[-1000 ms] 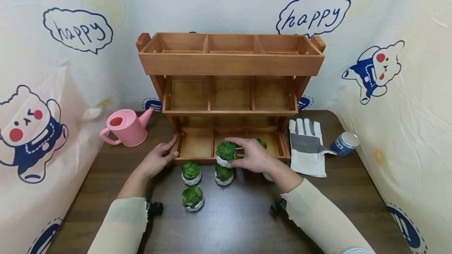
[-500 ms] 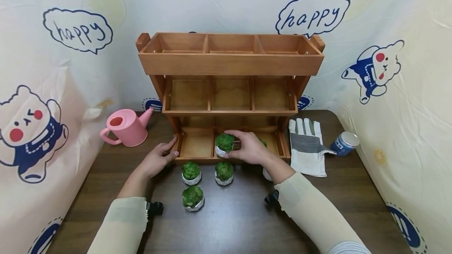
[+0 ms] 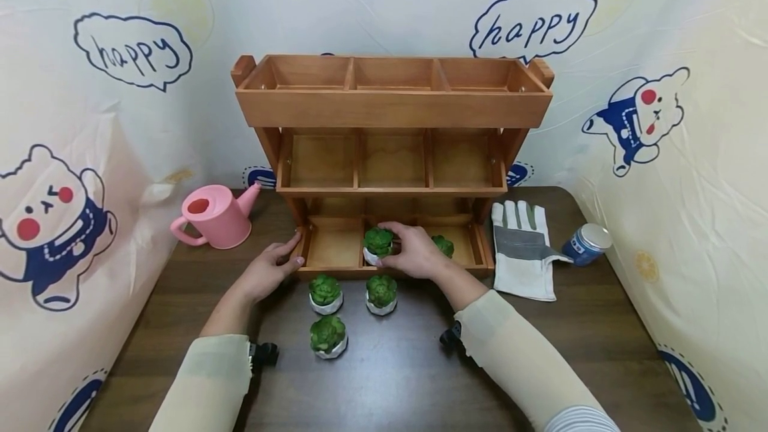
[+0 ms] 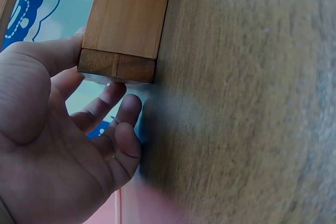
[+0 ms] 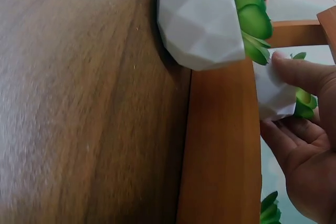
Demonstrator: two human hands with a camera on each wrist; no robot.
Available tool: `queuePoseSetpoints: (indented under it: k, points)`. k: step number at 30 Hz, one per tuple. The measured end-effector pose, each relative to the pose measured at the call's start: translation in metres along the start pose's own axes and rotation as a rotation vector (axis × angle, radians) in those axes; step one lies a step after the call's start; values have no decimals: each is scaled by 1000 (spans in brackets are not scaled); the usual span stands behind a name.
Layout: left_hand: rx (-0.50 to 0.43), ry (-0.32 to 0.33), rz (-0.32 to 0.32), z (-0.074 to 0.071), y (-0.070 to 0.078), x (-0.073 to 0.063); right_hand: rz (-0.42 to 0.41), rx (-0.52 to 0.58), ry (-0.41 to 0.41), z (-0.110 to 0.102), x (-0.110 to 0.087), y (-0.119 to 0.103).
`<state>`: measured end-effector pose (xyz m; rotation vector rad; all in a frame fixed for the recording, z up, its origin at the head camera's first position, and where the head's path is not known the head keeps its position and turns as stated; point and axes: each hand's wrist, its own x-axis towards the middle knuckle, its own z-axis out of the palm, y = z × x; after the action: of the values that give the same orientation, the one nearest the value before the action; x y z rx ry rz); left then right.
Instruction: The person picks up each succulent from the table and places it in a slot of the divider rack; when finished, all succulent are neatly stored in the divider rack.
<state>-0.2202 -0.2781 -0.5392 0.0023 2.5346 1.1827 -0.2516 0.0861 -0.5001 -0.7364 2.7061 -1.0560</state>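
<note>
My right hand point(image 3: 414, 253) pinches a small potted succulent point(image 3: 379, 243) between thumb and fingers, inside the middle compartment of the bottom tier. Its faceted white pot point(image 5: 274, 95) shows behind the front board in the right wrist view. My left hand point(image 3: 271, 269) touches the left end of the wooden three-tier planter shelf point(image 3: 393, 110), thumb at the front corner and the other fingers loosely bent beside the end. Another succulent point(image 3: 443, 246) sits in the bottom right compartment, partly behind my right hand. On the table stand three more potted succulents point(image 3: 325, 292), in front of the shelf.
A pink watering can point(image 3: 219, 217) stands left of the shelf. To the right lie a white and grey glove point(image 3: 522, 252) and a blue jar with a pale lid point(image 3: 586, 245). Printed cloth point(image 3: 390, 5) hangs behind and at both sides.
My right hand has moved the succulent left and back, from above the front board into the middle compartment. The left hand has stayed at the shelf's end.
</note>
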Motion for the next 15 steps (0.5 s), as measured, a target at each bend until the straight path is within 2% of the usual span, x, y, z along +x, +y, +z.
queuePoseSetpoints:
  k: [8,15]
  points:
    - [-4,-6,-14,0,0,1,23,-38,-31,7,3,1]
    - [0,-3,-15,-1,2,1,60,-7,-83,8,5,2]
